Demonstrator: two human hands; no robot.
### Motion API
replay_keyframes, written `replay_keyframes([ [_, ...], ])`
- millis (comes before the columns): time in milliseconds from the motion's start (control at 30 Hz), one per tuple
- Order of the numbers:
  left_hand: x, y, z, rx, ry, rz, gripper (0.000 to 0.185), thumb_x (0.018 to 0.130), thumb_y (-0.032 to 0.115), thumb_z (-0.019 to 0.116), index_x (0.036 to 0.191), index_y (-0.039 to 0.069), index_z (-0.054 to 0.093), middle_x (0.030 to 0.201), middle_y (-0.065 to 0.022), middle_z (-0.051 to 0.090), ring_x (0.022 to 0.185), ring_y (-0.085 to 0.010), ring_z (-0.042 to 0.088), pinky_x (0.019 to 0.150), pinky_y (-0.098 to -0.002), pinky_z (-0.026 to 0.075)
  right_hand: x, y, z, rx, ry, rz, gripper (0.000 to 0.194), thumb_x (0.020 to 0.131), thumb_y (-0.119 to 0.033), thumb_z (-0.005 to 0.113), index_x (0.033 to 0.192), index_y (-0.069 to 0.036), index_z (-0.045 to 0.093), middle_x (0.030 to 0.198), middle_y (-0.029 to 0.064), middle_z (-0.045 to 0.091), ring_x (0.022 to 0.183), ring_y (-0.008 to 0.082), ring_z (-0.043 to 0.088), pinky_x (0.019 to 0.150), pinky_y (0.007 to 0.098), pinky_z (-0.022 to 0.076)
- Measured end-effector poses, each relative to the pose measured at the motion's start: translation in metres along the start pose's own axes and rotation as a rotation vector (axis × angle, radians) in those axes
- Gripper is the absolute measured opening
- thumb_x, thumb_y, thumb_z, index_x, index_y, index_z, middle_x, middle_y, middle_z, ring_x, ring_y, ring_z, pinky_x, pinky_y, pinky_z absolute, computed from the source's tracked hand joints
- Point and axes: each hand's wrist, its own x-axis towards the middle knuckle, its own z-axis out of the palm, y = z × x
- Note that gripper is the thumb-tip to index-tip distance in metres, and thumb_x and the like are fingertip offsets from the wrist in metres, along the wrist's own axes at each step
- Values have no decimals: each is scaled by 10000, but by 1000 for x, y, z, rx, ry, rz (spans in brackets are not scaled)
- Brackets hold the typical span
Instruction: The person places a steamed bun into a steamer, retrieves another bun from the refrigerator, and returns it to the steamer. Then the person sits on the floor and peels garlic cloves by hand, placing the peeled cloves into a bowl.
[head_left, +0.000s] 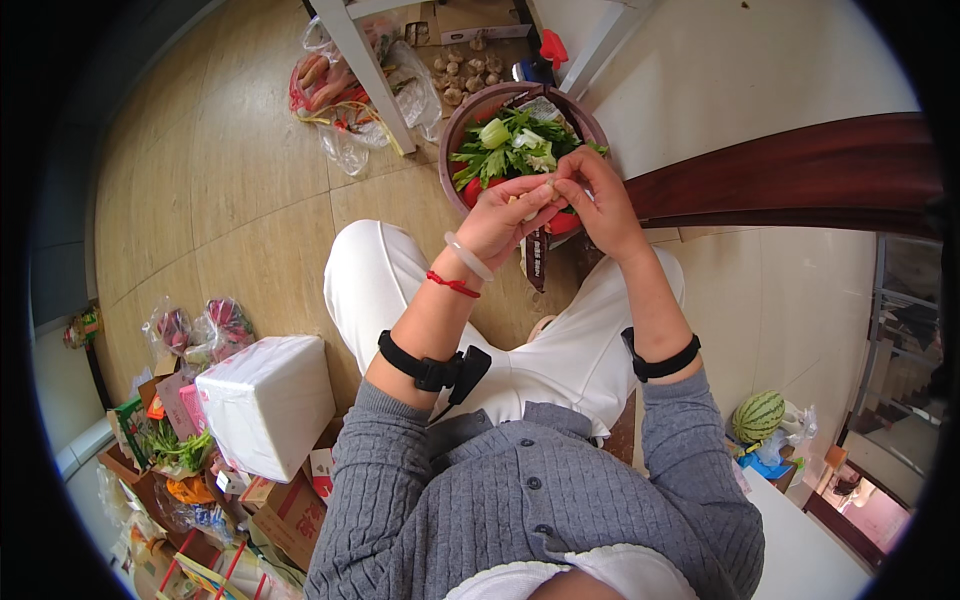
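Note:
Over a round plastic bin (448, 166), my left hand (504, 214) and my right hand (606, 208) meet fingertip to fingertip. Between them they pinch a small pale piece that looks like a garlic clove (553, 184). More pale bits, partly hidden by the fingers, lie in my left palm. Leafy green celery tops (517, 146) with cut pale stalk ends fill much of the bin. Red material shows beneath the leaves, and a dark printed wrapper (535, 259) hangs at the near side.
Behind the bin, garlic bulbs (466, 75) lie by a cardboard box, beside a white table leg (375, 82) and bagged vegetables (330, 82). A dark red wooden beam (787, 172) runs right. A white foam box (262, 405) and cartons stand left; a watermelon (758, 417) is at right.

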Motion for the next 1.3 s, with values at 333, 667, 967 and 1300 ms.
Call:
replay_keyframes([
  [333,3,-5,2,-31,-8,36,322,926,176,616,1220,48,587,1117,-20,623,1021,-92,588,904,-231,493,-3,15,6,39,16,-7,78,913,-43,527,915,-22,452,869,75,437,814,200,465,776,284,411],
  [667,8,-3,6,-155,53,66,339,969,235,545,1266,71,542,1072,13,606,937,-49,577,844,-192,495,-6,25,10,-12,265,-39,116,911,-107,578,993,-26,564,989,69,524,960,175,542,834,284,443],
  [967,9,4,1,-48,10,14,219,971,275,543,1083,94,596,911,61,573,831,-13,544,757,-170,477,-4,15,4,91,149,43,205,874,-141,650,1044,-29,627,1114,72,537,1047,176,556,883,314,477],
  [1300,5,6,10,272,243,167,194,877,166,682,1019,38,649,903,4,647,772,-42,580,720,-193,492,-5,-10,5,-87,227,60,169,846,-39,653,1012,-16,634,896,48,664,800,143,649,746,260,509],
])
